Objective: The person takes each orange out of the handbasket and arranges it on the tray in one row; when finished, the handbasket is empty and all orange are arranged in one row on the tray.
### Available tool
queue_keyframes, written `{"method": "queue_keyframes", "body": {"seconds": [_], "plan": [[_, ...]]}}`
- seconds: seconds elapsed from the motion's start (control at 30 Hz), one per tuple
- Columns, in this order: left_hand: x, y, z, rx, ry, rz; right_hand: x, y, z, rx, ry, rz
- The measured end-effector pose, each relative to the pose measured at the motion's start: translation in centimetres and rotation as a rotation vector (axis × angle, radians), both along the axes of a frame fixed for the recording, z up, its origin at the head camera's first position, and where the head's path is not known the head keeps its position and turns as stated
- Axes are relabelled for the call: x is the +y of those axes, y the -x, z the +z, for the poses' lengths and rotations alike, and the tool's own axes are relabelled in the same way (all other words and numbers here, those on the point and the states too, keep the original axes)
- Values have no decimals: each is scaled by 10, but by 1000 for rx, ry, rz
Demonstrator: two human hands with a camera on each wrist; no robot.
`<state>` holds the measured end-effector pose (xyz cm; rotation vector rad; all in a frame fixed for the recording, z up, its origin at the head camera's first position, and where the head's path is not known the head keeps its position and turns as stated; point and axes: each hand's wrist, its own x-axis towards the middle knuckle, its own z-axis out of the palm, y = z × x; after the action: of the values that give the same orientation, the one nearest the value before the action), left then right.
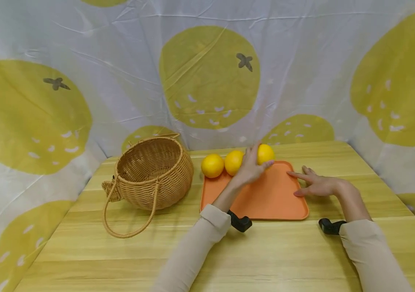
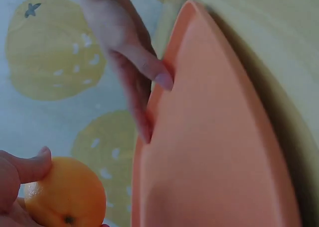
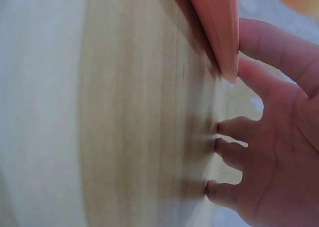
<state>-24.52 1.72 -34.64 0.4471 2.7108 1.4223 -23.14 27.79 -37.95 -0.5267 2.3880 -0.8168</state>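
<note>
Over the far part of an orange plastic tray (image 1: 258, 198), my left hand (image 1: 250, 168) grips an orange (image 1: 266, 153). In the left wrist view the thumb presses on the side of that orange (image 2: 70, 192). Two more oranges, a left one (image 1: 212, 165) and a middle one (image 1: 233, 162), sit at the tray's far left, the middle one partly hidden by my left hand. My right hand (image 1: 318, 184) is at the tray's right edge, thumb and forefinger touching its rim (image 3: 227, 53). Its other fingers (image 3: 232, 152) reach down to the table, spread and fairly straight.
A round wicker basket (image 1: 170, 188) stands left of the tray, its mouth facing up. The basket's handle (image 1: 128, 235) hangs down in front onto the wooden table (image 1: 265, 255). Behind the table hangs a curtain (image 1: 287, 81) with a yellow fruit print.
</note>
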Motion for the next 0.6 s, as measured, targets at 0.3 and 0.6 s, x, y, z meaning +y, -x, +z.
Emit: {"method": "queue_keyframes", "body": {"seconds": [0.3, 0.6], "plan": [[21, -1, -22, -54, 79, 73, -4, -2, 3, 10, -23, -15], [33, 3, -34, -74, 142, 106, 3, 2, -7, -8, -21, -33]]}}
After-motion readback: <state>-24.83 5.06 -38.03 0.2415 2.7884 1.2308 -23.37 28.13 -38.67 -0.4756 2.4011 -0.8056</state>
